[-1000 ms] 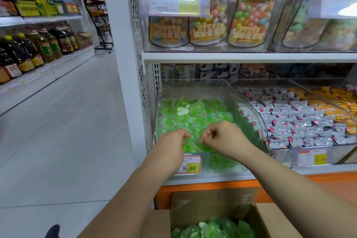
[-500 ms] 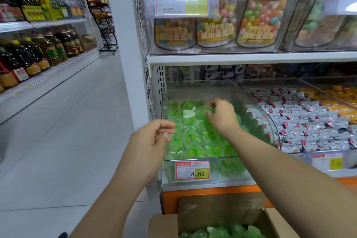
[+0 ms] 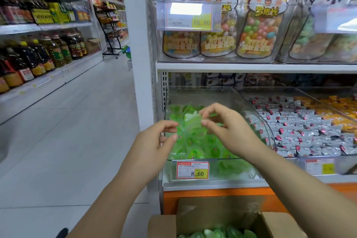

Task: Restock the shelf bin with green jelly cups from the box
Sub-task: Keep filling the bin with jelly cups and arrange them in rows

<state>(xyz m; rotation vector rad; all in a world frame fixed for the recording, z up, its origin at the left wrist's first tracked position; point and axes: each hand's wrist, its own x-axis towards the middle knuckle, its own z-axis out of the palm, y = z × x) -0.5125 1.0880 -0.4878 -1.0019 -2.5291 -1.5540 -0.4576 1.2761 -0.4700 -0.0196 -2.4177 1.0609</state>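
Green jelly cups lay heaped in the front half of the shelf bin, below its rim, with free space above the pile and toward the tall back wall. The bin was clear, hard plastic with a curved right side wall, set hard against a white upright post on its left and a neighbouring bin of silver-wrapped sweets on its right. Both hands hovered over the pile. The right hand had a narrow grip, thumb and forefinger pinching the rim of a raised cup, pale and translucent. The left hand curled thumb and forefinger at the opposite edge of the same green blur; whether its grip closed on anything could not be told. The right forearm crossed the front rim and hid part of the pile. A red-framed price tag sat on the front wall. Below, the box, brown cardboard with its flaps open, was cut off by the bottom edge; only the glossy tops of its cups showed. The aisle floor lay open to the left.
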